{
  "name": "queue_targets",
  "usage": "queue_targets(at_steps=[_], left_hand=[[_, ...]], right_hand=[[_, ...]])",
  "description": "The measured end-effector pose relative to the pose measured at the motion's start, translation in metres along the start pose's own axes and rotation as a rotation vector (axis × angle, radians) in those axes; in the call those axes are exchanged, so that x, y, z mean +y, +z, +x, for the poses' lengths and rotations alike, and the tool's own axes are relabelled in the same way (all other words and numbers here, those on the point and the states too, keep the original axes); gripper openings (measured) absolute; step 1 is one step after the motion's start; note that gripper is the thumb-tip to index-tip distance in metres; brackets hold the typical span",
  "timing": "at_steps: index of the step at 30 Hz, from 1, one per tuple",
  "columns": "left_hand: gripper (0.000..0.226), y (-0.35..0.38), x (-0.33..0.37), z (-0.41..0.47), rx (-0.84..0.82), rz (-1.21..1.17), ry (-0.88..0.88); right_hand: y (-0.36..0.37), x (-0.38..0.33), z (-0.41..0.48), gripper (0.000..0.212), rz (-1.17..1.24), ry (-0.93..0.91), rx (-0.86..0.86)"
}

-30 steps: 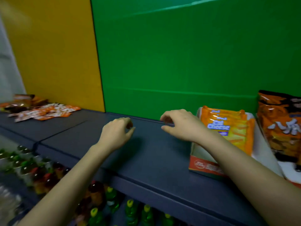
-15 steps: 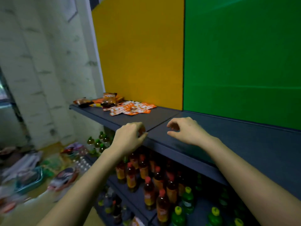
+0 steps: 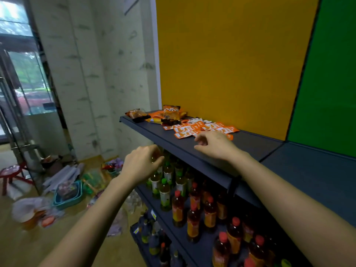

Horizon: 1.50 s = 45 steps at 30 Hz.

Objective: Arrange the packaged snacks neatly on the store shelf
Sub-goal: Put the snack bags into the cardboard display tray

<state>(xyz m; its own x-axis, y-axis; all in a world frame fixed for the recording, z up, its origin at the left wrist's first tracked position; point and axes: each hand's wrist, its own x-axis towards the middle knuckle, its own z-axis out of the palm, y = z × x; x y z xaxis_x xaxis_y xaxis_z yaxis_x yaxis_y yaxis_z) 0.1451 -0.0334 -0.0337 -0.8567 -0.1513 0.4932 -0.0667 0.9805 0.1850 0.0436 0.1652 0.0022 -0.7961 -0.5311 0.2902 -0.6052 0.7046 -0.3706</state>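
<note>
Orange sachets (image 3: 189,130) are lying nearer the right hand (image 3: 213,146) than before. It and the left hand (image 3: 141,164) are hovering empty, loosely curled.

The dark shelf (image 3: 260,143) carries scattered orange sachets (image 3: 187,129) and larger snack bags (image 3: 171,112) at its far end.

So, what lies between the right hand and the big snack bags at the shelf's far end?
In the head view, scattered small orange sachets lie flat on the shelf between the right hand and the big snack bags.
</note>
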Motion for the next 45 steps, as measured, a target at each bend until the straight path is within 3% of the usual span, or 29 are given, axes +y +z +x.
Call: queue_targets(at_steps=[14,20,27,31,35,40,45], left_hand=[[0.021,0.070,-0.132,0.189,0.041,-0.040,-0.072],[0.017,0.100,-0.190,0.245,0.077,-0.149,-0.152],[0.029,0.131,-0.267,0.310,0.060,-0.181,-0.228],[0.047,0.146,-0.311,0.348,0.055,-0.221,-0.300],[0.063,0.163,-0.343,0.388,-0.115,-0.271,-0.308],[0.081,0.179,-0.363,0.429,-0.337,-0.302,-0.244],[0.114,0.193,-0.366,0.460,-0.459,-0.581,-0.204]], right_hand=[[0.052,0.018,0.242,0.038,-0.025,0.088,0.040],[0.084,0.025,0.309,0.056,-0.118,0.183,0.014],[0.098,0.024,0.365,0.069,-0.220,0.292,0.027],[0.108,0.017,0.389,0.083,-0.242,0.437,-0.071],[0.119,0.012,0.410,0.089,-0.102,0.583,-0.090],[0.122,0.005,0.423,0.080,0.107,0.748,-0.065],[0.131,0.008,0.422,0.068,0.310,0.827,0.019]])
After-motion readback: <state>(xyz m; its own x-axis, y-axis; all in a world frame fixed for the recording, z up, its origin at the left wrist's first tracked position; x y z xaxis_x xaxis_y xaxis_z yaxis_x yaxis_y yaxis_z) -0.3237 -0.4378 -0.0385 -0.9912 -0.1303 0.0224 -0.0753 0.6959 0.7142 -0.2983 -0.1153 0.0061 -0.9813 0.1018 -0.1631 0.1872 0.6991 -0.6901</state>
